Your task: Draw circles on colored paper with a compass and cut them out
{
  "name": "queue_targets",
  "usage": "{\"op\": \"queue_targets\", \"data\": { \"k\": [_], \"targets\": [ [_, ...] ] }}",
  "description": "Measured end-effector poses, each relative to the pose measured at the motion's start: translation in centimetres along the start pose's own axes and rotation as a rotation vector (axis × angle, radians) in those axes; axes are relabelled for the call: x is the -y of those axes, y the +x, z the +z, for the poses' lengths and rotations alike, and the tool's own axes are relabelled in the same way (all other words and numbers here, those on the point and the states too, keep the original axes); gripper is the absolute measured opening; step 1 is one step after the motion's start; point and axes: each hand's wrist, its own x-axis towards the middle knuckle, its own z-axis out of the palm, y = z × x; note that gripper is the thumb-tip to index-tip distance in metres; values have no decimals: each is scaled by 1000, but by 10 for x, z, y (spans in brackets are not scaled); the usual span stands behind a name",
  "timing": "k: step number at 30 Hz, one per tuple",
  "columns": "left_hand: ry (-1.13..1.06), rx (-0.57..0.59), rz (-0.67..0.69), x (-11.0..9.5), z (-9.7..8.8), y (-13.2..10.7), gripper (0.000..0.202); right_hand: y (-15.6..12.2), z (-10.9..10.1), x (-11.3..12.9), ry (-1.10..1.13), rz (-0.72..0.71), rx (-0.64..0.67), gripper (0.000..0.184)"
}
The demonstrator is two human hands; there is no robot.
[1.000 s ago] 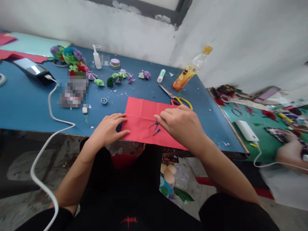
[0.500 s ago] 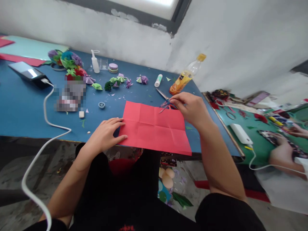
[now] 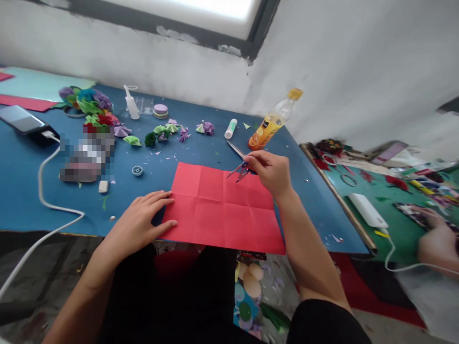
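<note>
A creased red paper sheet (image 3: 218, 215) lies on the blue table (image 3: 32, 191), hanging a little over its near edge. My left hand (image 3: 141, 224) rests flat on the sheet's left edge, fingers stretched out. My right hand (image 3: 270, 171) is at the sheet's far right corner, fingers pinched on a small purple two-legged tool (image 3: 239, 172) like a drawing compass, its points over the paper. Scissor blades (image 3: 234, 148) stick out just beyond that hand; the handles are hidden.
An orange drink bottle (image 3: 273, 122), a glue stick (image 3: 230, 128), a glue bottle (image 3: 131, 102) and paper flowers (image 3: 89, 102) stand at the back. A phone (image 3: 21, 119) with white cable (image 3: 45, 191) lies at the left. Another person's hand (image 3: 433, 241) works at the green table (image 3: 401, 224) on the right.
My right hand has carried the small tool from the near middle of the red sheet to its far right corner by the scissors. My left hand has stayed on the left edge.
</note>
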Motion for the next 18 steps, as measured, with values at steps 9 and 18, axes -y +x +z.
{"op": "queue_targets", "data": {
  "k": [9,18],
  "targets": [
    [1,-11,14,3,1,-2,56,-3,1,2,-52,-41,43,28],
    [6,-16,20,3,1,-2,56,-2,2,2,-49,-64,33,25]
  ]
}}
